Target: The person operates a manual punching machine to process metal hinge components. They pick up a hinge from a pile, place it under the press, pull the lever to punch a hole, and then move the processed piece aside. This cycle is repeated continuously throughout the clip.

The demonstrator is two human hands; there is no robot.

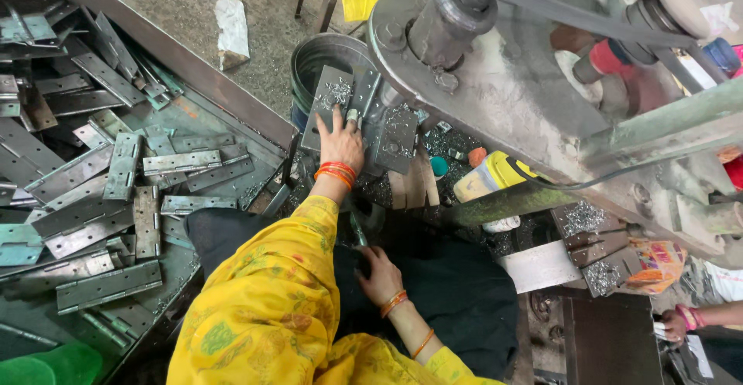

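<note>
While left hand pressed flat, unclenched, on grey metal hinge plate at twelve o'clock, right hand clenched dark lever; grey hinges heaped at nine, undone.

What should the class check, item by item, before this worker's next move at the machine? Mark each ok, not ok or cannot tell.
1. Left hand flat on the metal hinge plate: ok.
2. Right hand on the dark lever handle: cannot tell, grip hidden.
3. Plate free of metal shavings: not ok.
4. Fingers away from the drive belt: ok.
5. Stock of hinges in the tray beside the person: ok.
</note>
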